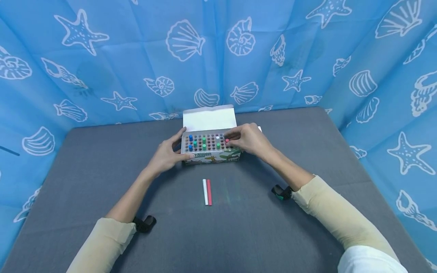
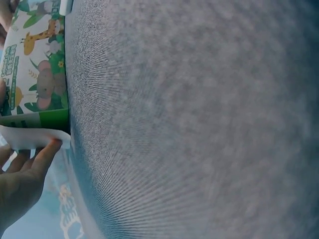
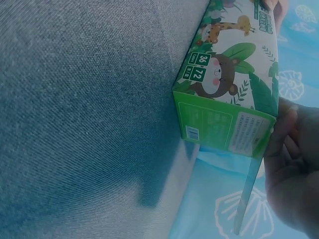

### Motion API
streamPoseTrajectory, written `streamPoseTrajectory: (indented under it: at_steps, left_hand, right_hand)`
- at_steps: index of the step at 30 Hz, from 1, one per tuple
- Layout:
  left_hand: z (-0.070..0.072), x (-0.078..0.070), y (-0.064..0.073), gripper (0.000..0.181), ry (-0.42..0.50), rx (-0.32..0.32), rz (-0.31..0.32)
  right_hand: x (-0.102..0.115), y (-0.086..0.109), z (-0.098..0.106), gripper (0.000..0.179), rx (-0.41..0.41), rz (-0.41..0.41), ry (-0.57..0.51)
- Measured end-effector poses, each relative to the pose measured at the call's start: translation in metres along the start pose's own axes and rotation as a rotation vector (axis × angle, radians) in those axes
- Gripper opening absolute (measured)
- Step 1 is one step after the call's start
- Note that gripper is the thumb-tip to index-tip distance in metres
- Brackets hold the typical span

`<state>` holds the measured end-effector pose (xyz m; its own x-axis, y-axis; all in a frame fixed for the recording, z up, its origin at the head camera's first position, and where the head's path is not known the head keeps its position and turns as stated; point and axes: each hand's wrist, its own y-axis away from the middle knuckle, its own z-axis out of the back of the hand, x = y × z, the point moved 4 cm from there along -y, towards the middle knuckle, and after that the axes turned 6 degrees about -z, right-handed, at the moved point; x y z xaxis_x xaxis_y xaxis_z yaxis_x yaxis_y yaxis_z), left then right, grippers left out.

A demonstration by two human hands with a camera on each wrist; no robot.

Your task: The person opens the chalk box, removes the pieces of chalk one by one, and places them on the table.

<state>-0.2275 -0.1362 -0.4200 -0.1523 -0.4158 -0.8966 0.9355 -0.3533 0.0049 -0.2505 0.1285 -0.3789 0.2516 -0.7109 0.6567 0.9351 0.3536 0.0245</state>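
An open cardboard chalk box with cartoon animals on its front stands on the table. Its top is a grid of holes, where several blue, green and white chalks stick up. My left hand grips the box's left end, thumb along the front edge; in the left wrist view its fingers touch a white side flap. At the right end of the grid, my right hand pinches a pink chalk between thumb and finger, its lower part hidden in the hole. The right wrist view shows the box's green end, fingers above it.
A white chalk and a red chalk lie side by side in front of the box. The box's white lid stands raised behind it. A grey cloth covers the table, and a blue shell-patterned curtain hangs around it.
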Motion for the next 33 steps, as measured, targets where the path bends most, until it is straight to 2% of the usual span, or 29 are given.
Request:
streamPoseTrajectory:
  at_steps: [6, 11, 16, 24, 28, 33]
  left_hand:
    - [0.0000, 0.0007, -0.0007, 0.097, -0.006, -0.006, 0.001]
    - [0.0004, 0.0008, -0.0012, 0.097, -0.014, -0.008, 0.005]
    - [0.0009, 0.0022, -0.0016, 0.097, -0.017, -0.008, 0.008]
    - [0.0012, 0.0034, -0.0023, 0.096, -0.008, -0.016, 0.012]
    - [-0.0003, 0.0043, -0.0021, 0.096, -0.010, -0.011, 0.012]
    - [0.0007, 0.0034, -0.0013, 0.096, -0.014, -0.011, 0.009]
  right_hand:
    - [0.0005, -0.0006, 0.0005, 0.021, -0.035, 0.021, 0.078]
    - [-0.0010, -0.0005, -0.0011, 0.016, -0.059, 0.062, 0.060]
    - [-0.0025, 0.0010, -0.0026, 0.016, -0.037, 0.062, 0.014]
    - [0.0037, 0.0002, -0.0018, 0.019, -0.058, 0.082, 0.088]
    - [0.0012, 0.0008, -0.0030, 0.018, -0.068, 0.057, 0.071]
    - [0.0006, 0.0021, -0.0040, 0.015, -0.097, 0.083, 0.038]
